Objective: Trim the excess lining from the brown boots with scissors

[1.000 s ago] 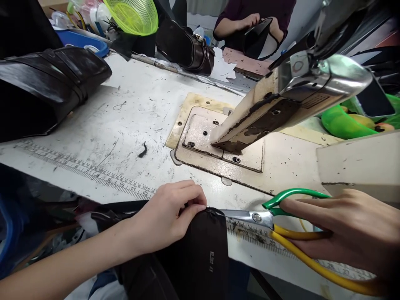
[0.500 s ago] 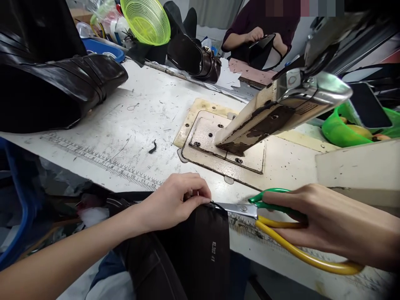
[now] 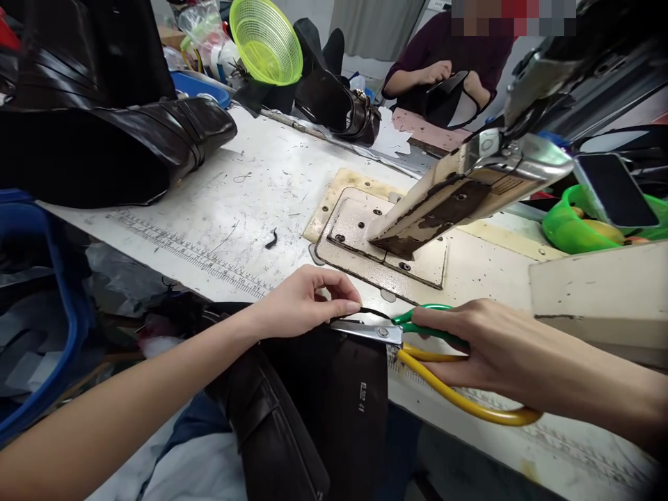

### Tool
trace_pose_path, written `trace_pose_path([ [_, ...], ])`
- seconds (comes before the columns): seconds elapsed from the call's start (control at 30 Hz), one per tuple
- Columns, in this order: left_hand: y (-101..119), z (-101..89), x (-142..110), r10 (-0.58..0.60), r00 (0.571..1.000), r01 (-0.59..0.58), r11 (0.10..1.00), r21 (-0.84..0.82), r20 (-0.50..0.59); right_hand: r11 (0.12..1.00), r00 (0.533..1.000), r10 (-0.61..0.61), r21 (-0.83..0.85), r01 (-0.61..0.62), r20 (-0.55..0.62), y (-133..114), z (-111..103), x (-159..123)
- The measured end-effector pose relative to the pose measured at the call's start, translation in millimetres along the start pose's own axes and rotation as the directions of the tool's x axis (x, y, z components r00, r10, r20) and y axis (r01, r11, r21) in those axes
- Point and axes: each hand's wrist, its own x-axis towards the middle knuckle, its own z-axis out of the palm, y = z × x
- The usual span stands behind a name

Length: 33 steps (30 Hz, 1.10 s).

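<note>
Thin black strip is pinched between thumb and forefinger of left hand; it is stretched rightward from the fingertips, along the far side of the scissor blades, toward the green handle; scissors are gripped in right hand, fingers wrapped around the green and yellow handles; blades are pointed left and laid along the far edge of the dark brown boot upper; tips are hidden at the left hand, so whether anything is being cut cannot be told.

Boot upper is placed at the near edge of the white worktable, its near part hung below table level; a pale printed marking is borne on its right part; folded leather is seen just left of that.

A ruler scale is printed along the table's near edge; a small black scrap is left on the tabletop, near the sewing machine, by which the middle and right are occupied; dark brown boots are piled at far left; a lime-green basket is tilted at the far side; a phone is rested on a green bowl at right; across the table, a dark piece is held in a co-worker's hands.
</note>
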Motion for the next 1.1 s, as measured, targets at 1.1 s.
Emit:
trace_pose_path([
  [1.1, -2, -0.1, -1, 0.087, 0.909, -0.175, 0.967, -0.184, -0.408, 0.362, 0.718, 0.664, 0.93, -0.065, -0.209, -118, 100, -34],
])
